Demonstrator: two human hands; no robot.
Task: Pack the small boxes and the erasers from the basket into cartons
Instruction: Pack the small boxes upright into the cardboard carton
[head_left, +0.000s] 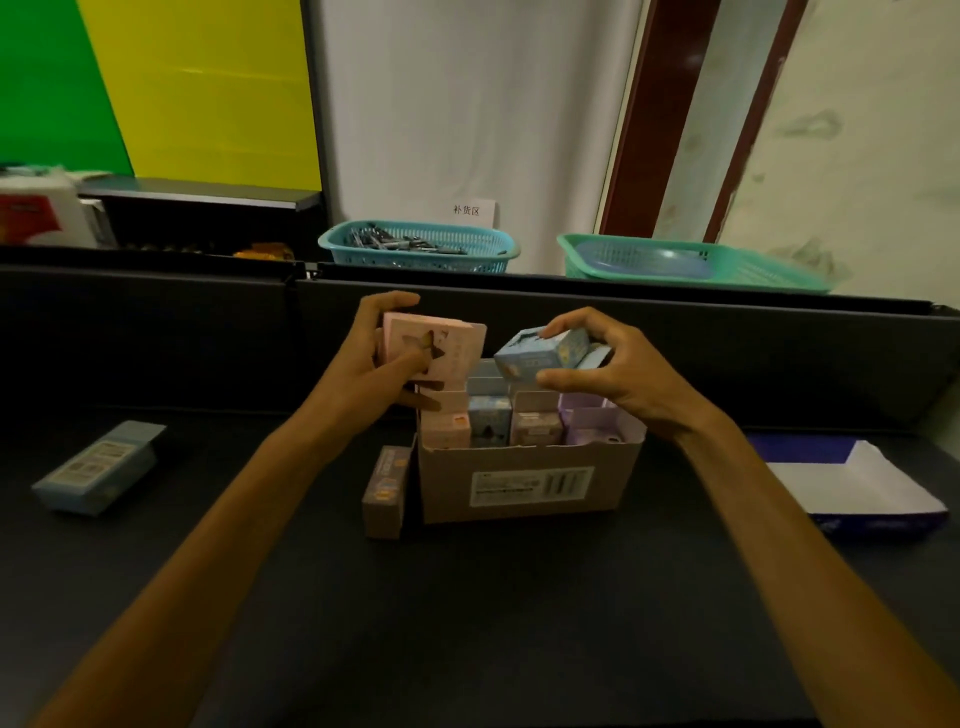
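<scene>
**Two boxes held over a nearly full carton**

Both forearms reach in from the bottom edge across the dark table (208, 597) toward the open brown carton (524, 486) at its middle. Left hand (376, 358) grips a pink box (447, 348), fingers over its top edge and thumb on its front face, held above the carton's left corner. Right hand (618, 364) pinches a small blue box (540, 353) between fingertips and thumb, tilted, just above the packed rows.

Inside the carton stand pink, blue and purple small boxes, tightly side by side (free slots are hard to make out from here). One tan box (387, 491) stands outside, touching the carton's left wall, and a blue box (96, 467) lies well apart on the left. Two teal baskets (421, 244) sit behind the black partition.

Likely trouble: with the rows this crowded, pushing the tilted blue box down could jam it on a neighbour's edge or crush a lid. The carton is light and unbraced, so a hard push may slide it and topple the tan box beside it.
</scene>
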